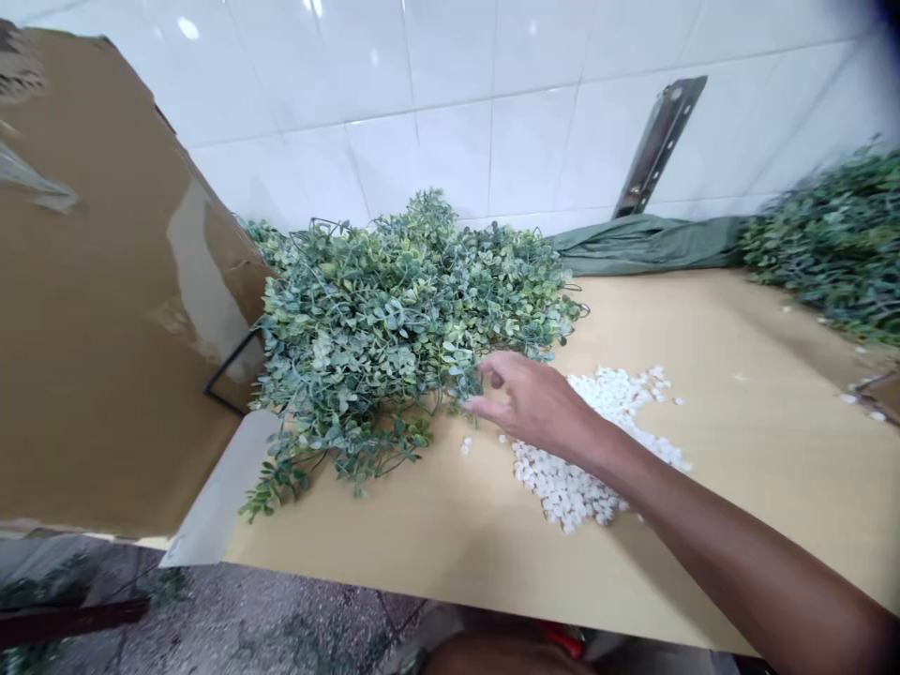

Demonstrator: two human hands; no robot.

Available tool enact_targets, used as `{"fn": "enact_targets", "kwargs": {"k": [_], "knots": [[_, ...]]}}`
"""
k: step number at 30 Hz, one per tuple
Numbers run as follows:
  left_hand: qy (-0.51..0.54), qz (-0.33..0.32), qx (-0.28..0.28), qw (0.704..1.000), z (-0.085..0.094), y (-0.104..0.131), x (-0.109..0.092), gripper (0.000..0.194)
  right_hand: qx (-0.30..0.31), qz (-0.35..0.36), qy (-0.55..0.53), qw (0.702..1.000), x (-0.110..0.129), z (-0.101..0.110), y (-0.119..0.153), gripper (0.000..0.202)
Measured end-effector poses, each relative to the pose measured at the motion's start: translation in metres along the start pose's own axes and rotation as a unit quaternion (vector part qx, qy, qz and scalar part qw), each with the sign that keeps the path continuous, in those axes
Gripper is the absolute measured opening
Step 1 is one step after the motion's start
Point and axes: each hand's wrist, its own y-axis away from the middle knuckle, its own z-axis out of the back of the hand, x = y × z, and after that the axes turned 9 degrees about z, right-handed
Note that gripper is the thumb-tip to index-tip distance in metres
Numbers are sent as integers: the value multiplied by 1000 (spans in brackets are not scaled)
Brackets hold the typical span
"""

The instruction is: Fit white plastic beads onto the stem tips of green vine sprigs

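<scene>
My right hand (pixel 527 398) reaches in from the right to the front right edge of a heap of artificial green foliage (pixel 394 309). Its thumb and index finger are apart, with the tips beside a small leafy sprig (pixel 464 382); no firm hold shows. Under my right forearm lies a scattered pile of small white plastic pieces (pixel 573 487). Skin that may be part of my left hand or arm (pixel 499 656) shows at the bottom edge, below the table; its fingers are hidden. A few green leaves are near it.
A large cardboard box (pixel 105 281) stands at the left of the table (pixel 436 544). More foliage (pixel 836 234) sits at the far right. Green cloth (pixel 653 246) lies along the tiled wall, below a metal bracket (pixel 661 145). A red object (pixel 564 640) shows below the table edge.
</scene>
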Motion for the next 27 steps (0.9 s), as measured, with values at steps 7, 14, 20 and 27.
{"fn": "enact_targets", "kwargs": {"k": [7, 14, 20, 27], "knots": [[-86, 24, -276, 957, 53, 57, 9, 30, 32, -77, -42, 996, -17, -1, -35, 26], [-201, 93, -418, 881, 67, 43, 40, 31, -113, -194, -393, 892, -41, 37, -14, 20], [123, 54, -405, 904, 53, 30, 6, 29, -167, -119, -455, 866, -18, 38, 39, 30], [646, -13, -355, 676, 32, -11, -23, 27, -95, -64, -297, 948, 27, 9, 102, 34]]}}
